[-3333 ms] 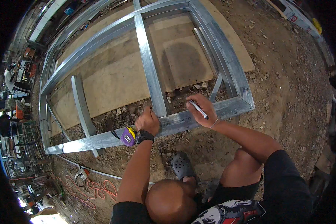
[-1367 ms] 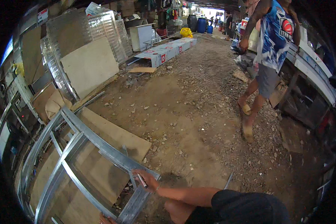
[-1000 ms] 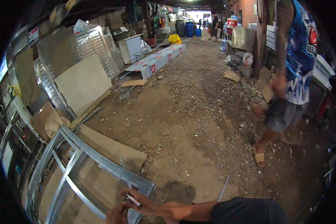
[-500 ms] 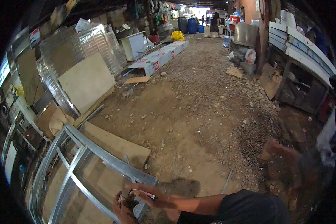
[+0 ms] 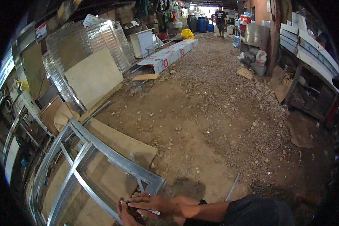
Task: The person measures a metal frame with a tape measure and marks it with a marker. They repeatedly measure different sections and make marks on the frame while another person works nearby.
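Note:
At the lower edge, my right hand (image 5: pixel 153 203) is closed around a slim white-and-dark marker pen (image 5: pixel 154 212), whose rear end pokes out beneath the palm. Just left of it, my left hand (image 5: pixel 126 213) has its fingers curled up against the right fingertips. What the left fingers grip, if anything, is hidden between the two hands. Both hands are close to the near corner of a silvery metal frame (image 5: pixel 115 155), which lies on the ground to the left. A thin metal strip (image 5: pixel 136 177) rests across the frame near that corner.
Flat tan boards (image 5: pixel 126 141) lie under the frame. A pale panel (image 5: pixel 94 79) and corrugated sheets lean at the left. A long printed box (image 5: pixel 173 54) lies farther ahead on the gravel ground. Shelving (image 5: pixel 309 81) stands at the right. A person (image 5: pixel 220 20) stands far off.
My right hand has come down over the left, and the pen is now mostly covered by it. The view has shifted slightly. The distant person has turned.

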`<state>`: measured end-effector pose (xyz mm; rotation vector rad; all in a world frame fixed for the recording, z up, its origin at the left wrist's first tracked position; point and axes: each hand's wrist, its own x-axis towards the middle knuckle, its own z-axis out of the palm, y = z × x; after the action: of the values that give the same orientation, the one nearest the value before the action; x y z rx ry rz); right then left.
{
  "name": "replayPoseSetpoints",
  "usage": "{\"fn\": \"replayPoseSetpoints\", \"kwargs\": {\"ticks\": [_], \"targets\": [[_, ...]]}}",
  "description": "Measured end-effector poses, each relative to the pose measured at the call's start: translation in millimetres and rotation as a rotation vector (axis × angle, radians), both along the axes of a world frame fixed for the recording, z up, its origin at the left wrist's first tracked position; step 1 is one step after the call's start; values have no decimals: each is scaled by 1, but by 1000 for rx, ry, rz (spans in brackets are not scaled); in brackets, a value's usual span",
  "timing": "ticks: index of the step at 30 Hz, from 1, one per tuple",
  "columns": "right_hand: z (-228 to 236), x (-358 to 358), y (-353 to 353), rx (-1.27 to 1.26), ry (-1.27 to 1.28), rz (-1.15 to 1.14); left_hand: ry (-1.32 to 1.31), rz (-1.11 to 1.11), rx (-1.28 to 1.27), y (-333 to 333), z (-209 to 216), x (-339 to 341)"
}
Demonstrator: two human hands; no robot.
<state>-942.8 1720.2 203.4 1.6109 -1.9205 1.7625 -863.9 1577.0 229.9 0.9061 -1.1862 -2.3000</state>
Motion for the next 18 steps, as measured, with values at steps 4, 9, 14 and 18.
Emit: {"fn": "replayPoseSetpoints", "kwargs": {"ticks": [4,9,14,18], "targets": [[-11,0,-4,43,-3,56,8,22,-73,-4,-9,2],[-14,0,1,95,-56,28,48,-18,-67,-6,-18,-2],[-14,-7,17,-1,-217,59,48,-104,-49,6,-9,-6],[-24,-16,22,21,-274,87,113,-128,-151,22,-7,-13]]}}
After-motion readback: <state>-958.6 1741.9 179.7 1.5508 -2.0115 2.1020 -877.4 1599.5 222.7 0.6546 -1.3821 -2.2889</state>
